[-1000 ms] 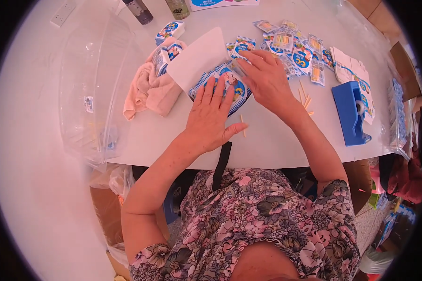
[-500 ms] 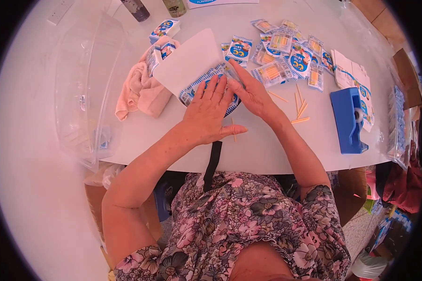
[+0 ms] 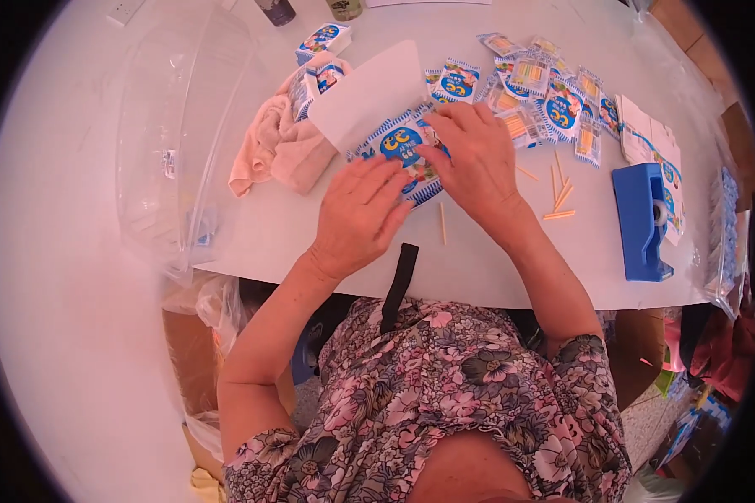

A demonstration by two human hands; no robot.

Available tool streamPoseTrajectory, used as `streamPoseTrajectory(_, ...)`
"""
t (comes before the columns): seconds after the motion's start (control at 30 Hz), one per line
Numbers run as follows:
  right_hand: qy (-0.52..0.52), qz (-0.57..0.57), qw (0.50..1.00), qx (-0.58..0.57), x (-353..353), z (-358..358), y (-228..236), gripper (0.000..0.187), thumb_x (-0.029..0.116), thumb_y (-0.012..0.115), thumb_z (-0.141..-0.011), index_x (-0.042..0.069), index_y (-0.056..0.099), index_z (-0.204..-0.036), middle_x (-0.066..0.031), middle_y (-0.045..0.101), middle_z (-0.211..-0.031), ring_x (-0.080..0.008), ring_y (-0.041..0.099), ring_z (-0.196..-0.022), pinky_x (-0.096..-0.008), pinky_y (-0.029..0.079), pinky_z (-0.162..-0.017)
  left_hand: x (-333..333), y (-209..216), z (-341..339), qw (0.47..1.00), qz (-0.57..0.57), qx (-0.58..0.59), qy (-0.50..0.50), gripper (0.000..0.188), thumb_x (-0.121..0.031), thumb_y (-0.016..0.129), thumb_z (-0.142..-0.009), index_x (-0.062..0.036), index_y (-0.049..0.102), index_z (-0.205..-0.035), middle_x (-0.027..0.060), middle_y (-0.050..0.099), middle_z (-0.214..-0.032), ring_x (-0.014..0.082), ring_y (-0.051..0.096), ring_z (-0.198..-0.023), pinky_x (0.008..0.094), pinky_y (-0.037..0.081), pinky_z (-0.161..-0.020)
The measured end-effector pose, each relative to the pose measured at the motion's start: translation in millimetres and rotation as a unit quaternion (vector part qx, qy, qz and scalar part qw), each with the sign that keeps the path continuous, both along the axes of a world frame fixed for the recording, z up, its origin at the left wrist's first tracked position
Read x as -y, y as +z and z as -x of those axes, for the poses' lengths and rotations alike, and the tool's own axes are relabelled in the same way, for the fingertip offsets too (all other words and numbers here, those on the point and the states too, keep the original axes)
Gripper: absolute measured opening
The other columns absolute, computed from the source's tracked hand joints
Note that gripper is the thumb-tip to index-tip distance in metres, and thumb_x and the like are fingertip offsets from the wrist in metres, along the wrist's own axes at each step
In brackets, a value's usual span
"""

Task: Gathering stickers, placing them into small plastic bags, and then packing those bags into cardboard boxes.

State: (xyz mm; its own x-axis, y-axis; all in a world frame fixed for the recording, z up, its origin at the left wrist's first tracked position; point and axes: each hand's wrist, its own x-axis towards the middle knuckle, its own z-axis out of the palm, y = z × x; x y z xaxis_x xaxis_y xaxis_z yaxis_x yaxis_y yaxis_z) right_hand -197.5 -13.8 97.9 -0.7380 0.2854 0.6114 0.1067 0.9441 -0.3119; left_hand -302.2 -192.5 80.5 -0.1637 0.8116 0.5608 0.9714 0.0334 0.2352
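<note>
Blue-and-white snack packets (image 3: 403, 144) lie in the middle of the table, in what looks like an open carton with its white flap (image 3: 382, 92) raised at the far left side. My left hand (image 3: 356, 205) rests at their near left edge, fingers stretched out together and touching the packet. From the right, my right hand (image 3: 478, 155) reaches over the packets' far right edge, its thumb and fingers apart on the wrapper. The carton's lower walls are hidden by hands and packets.
Loose packets (image 3: 560, 105) are piled at the far right; yellow sticks (image 3: 564, 197) lie nearer. A blue tape dispenser (image 3: 637, 222) and flat cartons (image 3: 646, 134) stand at the right. A pink towel (image 3: 281, 147) and a clear plastic bin (image 3: 164, 159) are at the left.
My hands have moved apart from over the packets: the left drew back toward me, the right slid outward. More of the printed packet shows. The view has shifted slightly.
</note>
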Motion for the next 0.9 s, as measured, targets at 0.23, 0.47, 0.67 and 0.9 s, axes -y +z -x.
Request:
streamPoseTrajectory(0.23, -0.01, -0.047, 0.998, 0.038, -1, -11, -9, 0.037, 0.027, 0.082, -0.069, 0.014, 0.073, -0.103, -0.0078, 0.057, -0.129, -0.0311, 0.044, -0.127, -0.055, 0.029, -0.103, 16, 6, -12, 0.997, 0.043, -0.059, 0.029, 0.043, -0.029, 0.074, -0.082, 0.0021, 0.065, -0.111, 0.0174, 0.063, -0.121, 0.0355, 0.055, -0.12, 0.0511, 0.032, -0.111)
streamPoseTrajectory(0.47, 0.012, -0.068, 0.991, 0.116, -16, 14, -17, 0.034, 0.024, 0.078, -0.074, 0.015, 0.073, -0.106, -0.0092, 0.053, -0.136, -0.033, 0.039, -0.135, -0.0566, 0.026, -0.108, -4, 14, -14, 0.984, 0.162, -0.076, 0.006, 0.051, -0.038, 0.068, -0.086, 0.0086, 0.064, -0.107, 0.0225, 0.062, -0.121, 0.0376, 0.054, -0.122, 0.0535, 0.025, -0.115)
streamPoseTrajectory(0.67, 0.086, -0.049, 0.991, 0.085, -23, -1, -24, 0.042, 0.023, 0.074, -0.082, 0.014, 0.065, -0.122, -0.0103, 0.049, -0.143, -0.032, 0.035, -0.141, -0.0561, 0.028, -0.11, -12, 15, -14, 0.99, 0.133, -0.052, 0.011, 0.075, -0.046, 0.064, -0.088, 0.0109, 0.047, -0.134, 0.0296, 0.047, -0.14, 0.0431, 0.041, -0.135, 0.0545, 0.021, -0.117)
streamPoseTrajectory(0.9, 0.127, 0.2, 0.972, -0.011, -46, -13, -47, 0.055, 0.02, 0.067, -0.092, 0.006, 0.049, -0.141, -0.0146, 0.045, -0.148, -0.0313, 0.04, -0.139, -0.0462, 0.034, -0.111, -57, 2, -18, 0.961, 0.272, 0.021, 0.044, 0.107, -0.075, 0.037, -0.089, 0.0115, 0.017, -0.15, 0.034, 0.015, -0.156, 0.0479, 0.007, -0.148, 0.0539, 0.005, -0.12)
